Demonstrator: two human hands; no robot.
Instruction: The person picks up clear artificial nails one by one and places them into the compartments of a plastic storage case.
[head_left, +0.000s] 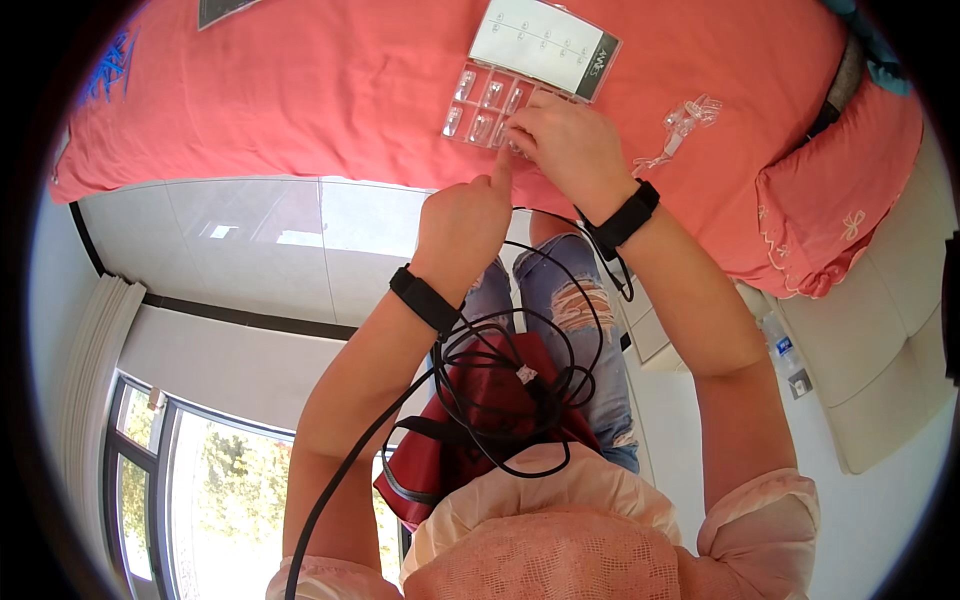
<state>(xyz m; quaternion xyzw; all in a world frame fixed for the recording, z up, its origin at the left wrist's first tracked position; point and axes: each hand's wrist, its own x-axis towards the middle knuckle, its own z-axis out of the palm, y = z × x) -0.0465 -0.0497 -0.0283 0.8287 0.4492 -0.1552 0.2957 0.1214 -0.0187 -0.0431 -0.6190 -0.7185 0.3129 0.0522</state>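
A clear plastic compartment box (466, 112) of transparent false nail tips lies on the pink bedspread, its lid opened back and holding a printed card (536, 41). My right hand (574, 139) reaches over the right part of the box, fingers bent down at the compartments and hiding several of them. Whether a nail tip is between its fingers cannot be told. My left hand (469, 225) is at the near edge of the box, index finger stretched out to it, the other fingers curled in. Black straps are around both wrists.
To the right on the bedspread (337, 97) lies a bundle of clear plastic pieces (690, 116). Blue strips (111, 67) lie at the far left. A coiled black cable (525, 375) rests over a red bag (480, 435) on the lap. A plastic bottle (784, 345) is at the right.
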